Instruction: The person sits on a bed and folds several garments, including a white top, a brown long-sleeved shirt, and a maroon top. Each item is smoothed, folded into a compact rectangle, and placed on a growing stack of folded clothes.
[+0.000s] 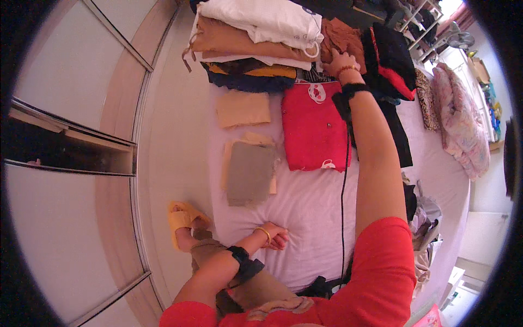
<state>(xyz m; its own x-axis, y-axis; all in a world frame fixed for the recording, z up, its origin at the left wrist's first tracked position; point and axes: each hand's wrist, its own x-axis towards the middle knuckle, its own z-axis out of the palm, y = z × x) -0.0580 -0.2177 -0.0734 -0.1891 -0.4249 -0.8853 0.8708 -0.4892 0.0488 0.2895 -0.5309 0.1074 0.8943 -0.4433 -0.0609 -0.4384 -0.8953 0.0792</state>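
Note:
My right hand (342, 64) reaches to the far side of the bed. Its fingers are spread on a rust-brown folded garment (341, 34), beside a tall stack topped by a white garment (265, 20). My left hand (276, 237) rests on the pink bedsheet (302, 204) with its fingers curled; nothing shows in it. Between the hands lies a folded red garment (312, 126) with white printed patches. To its left are a beige folded cloth (243, 108) and a grey folded cloth (251, 173) lying over beige pieces.
Black and red folded clothes (394, 53) stand right of my right hand. A floral quilt (459, 122) and a loose heap of clothes (425, 220) lie along the bed's right side. A black cable (343, 212) runs beneath my right arm. Sliding wardrobe doors (69, 77) stand at left.

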